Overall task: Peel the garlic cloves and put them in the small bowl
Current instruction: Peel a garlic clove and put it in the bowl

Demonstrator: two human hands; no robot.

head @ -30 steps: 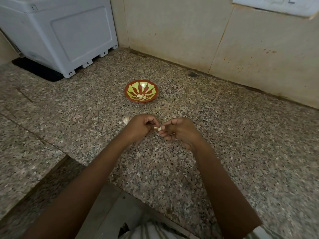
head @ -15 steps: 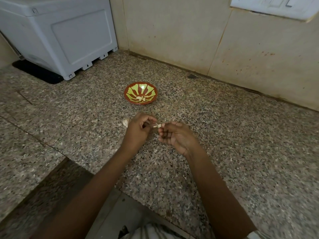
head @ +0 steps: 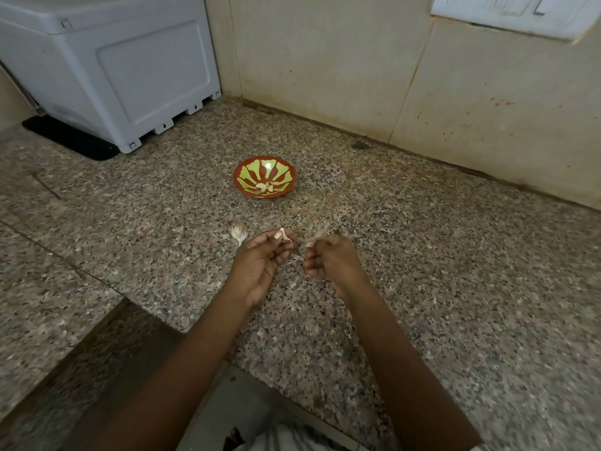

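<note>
My left hand (head: 260, 262) pinches a garlic clove (head: 284, 235) between thumb and fingertips, just above the granite counter. My right hand (head: 331, 258) is beside it with curled fingers; a pale scrap of skin (head: 309, 245) shows at its fingertips, and another scrap (head: 297, 258) lies between the hands. The small red bowl (head: 242, 185) with a yellow-green pattern stands beyond my hands and holds a few peeled cloves (head: 265, 186). An unpeeled piece of garlic (head: 239, 233) lies on the counter just left of my left hand.
A large white appliance (head: 123, 70) on a black mat stands at the back left. A tiled wall runs along the back, with a switch plate (head: 514, 11) at the top right. The counter's front edge (head: 208, 349) steps in near my forearms.
My hands have drawn slightly apart; the clove stays with the left hand and a strip of skin has come away towards the right hand.
</note>
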